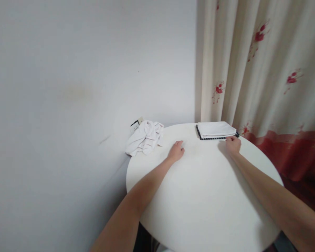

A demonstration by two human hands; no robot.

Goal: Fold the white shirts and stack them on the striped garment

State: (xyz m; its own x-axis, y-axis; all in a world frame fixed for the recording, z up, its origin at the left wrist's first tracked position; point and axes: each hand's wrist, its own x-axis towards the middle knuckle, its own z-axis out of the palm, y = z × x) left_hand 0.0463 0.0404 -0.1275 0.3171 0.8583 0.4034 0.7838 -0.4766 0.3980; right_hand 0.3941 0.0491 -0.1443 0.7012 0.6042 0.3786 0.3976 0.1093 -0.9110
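My left hand (176, 151) is over the white round table (199, 203), its thumb and forefinger apart with nothing between them. A crumpled white cloth (144, 138) lies to its left, at the table's edge by the wall. At the far right of the table, a folded white cloth (216, 128) rests flat on a dark-edged, patterned item (212, 138), mostly hidden under it. My right hand (233, 144) is closed beside the near right corner of that folded cloth. No object shows in its curled fingers, and whether it touches the dark edge is unclear.
A pale wall (94, 87) rises behind and left of the table. Behind the crumpled cloth, a wall socket (134, 126) with a black plug shows partly. A cream curtain (265, 70) with red flowers and a red lower band hangs at the right.
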